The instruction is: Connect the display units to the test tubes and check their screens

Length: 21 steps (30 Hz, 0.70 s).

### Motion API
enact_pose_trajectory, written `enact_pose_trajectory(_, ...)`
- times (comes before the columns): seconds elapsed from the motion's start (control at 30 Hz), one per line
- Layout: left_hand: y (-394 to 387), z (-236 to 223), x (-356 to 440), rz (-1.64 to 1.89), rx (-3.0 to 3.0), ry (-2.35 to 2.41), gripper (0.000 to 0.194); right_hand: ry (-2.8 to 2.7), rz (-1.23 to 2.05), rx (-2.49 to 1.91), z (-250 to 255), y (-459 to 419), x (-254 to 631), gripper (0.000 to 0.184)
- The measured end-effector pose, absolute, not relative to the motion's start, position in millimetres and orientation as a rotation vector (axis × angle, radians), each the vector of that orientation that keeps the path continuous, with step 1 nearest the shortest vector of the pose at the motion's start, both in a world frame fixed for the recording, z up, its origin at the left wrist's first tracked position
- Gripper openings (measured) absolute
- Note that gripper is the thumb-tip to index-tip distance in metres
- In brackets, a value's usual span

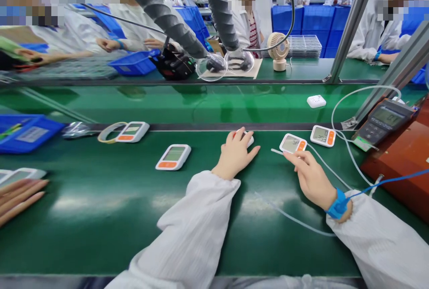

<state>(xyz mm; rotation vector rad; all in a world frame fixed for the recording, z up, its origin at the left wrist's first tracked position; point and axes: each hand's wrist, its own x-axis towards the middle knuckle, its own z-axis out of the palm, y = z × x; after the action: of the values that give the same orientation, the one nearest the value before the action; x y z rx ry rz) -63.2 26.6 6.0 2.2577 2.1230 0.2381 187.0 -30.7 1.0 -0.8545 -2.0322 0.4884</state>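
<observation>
My left hand (234, 154) lies palm down with its fingers spread over a small white device (250, 139), which it mostly hides. My right hand (314, 180), wearing a blue wrist strap (338, 205), pinches a thin whitish tube (276, 151) whose end sticks out to the left of the fingertips. Just beyond those fingers sits a white monitor with orange buttons (292, 143), its display lit; another tube runs from its right side. A similar monitor (323, 136) stands farther right, showing digits. Left of my left hand rests one more monitor (173, 157) with a blank-looking screen.
At right, a handheld meter (385, 121) with tubing leans by an orange-brown case (402, 159). Another person's hand (22, 199) is at far left, near a blue bin (30, 132). A monitor (132, 132) lies beside a tape roll (109, 132). A white block (316, 101) sits beyond the ledge.
</observation>
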Motion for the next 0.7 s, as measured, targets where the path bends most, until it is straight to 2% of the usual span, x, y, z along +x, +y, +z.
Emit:
enact_pose_trajectory(0.13, 30, 14, -73, 0.157, 2.161, 2.172, 0.058, -1.935, 0.422, -0.909, 6, -33, 187, 0.036)
enact_pose_trajectory(0.23, 27, 23, -69, 0.325, 1.968, 2.086, 0.064, -1.891, 0.404, -0.969, 9, -34, 188, 0.019)
enact_pose_trajectory(0.3, 20, 26, -58, 0.638, 1.716, 1.783, 0.062, -1.877, 0.375, -0.982, 12, -35, 188, 0.02)
enact_pose_trajectory(0.37, 9, 23, -39, 0.907, 1.365, 1.285, 0.068, -1.841, 0.341, -0.959, 14, -35, 188, 0.02)
enact_pose_trajectory(0.47, -13, 9, -5, 0.939, 0.97, 0.72, 0.081, -1.795, 0.365, -0.89, 17, -35, 188, 0.015)
enact_pose_trajectory(0.57, -31, -8, 18, 0.828, 0.878, 0.601, 0.078, -1.84, 0.393, -0.842, 17, -33, 187, 0.012)
enact_pose_trajectory(0.7, -34, -17, 24, 0.806, 0.848, 0.648, 0.082, -1.903, 0.33, -0.806, 16, -32, 187, 0.021)
